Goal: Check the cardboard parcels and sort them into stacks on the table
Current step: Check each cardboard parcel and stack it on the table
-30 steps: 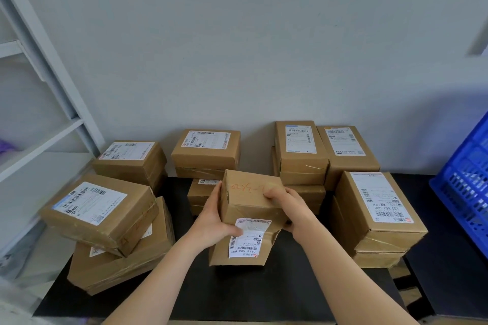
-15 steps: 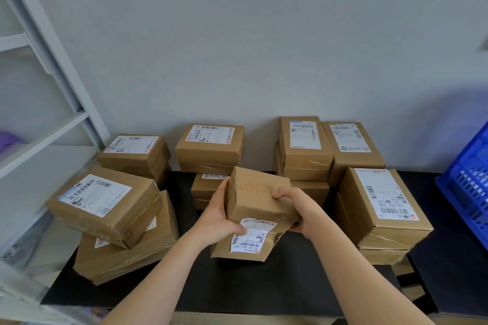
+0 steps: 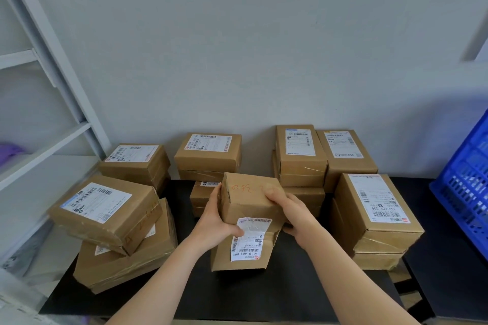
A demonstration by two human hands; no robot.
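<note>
- Parcel [image 3: 248, 208] of brown cardboard sits tilted at the middle of the view, held between both hands over the black table [image 3: 264, 295]. Whether its lower edge touches the tabletop cannot be told.
- Orange handwriting marks its upper face, and a torn white label [image 3: 249, 239] with barcodes runs down the near face.
- Left hand [image 3: 214, 221] is clamped on the parcel's 9 o'clock side, thumb pressed on the near face beside the label.
- Right hand [image 3: 287, 208] is clamped on the 3 o'clock side, fingers curled over the upper edge.
- At 9 o'clock from the parcel stands the skewed stack [image 3: 105, 208], its top box turned askew on the lower one.
- At 10 o'clock the corner stack [image 3: 137, 163] stands against the wall.
- At 12 o'clock is the middle stack [image 3: 208, 155], with a low box [image 3: 203, 192] just behind the left hand.
- At 1 o'clock the tall stack [image 3: 301, 155] touches the side box [image 3: 346, 153].
- At 3 o'clock sits the right stack [image 3: 375, 214], label upward.
- Blue crate [image 3: 464, 182] is farther out at 3 o'clock, and the white shelf unit [image 3: 52, 140] at 9 o'clock.
</note>
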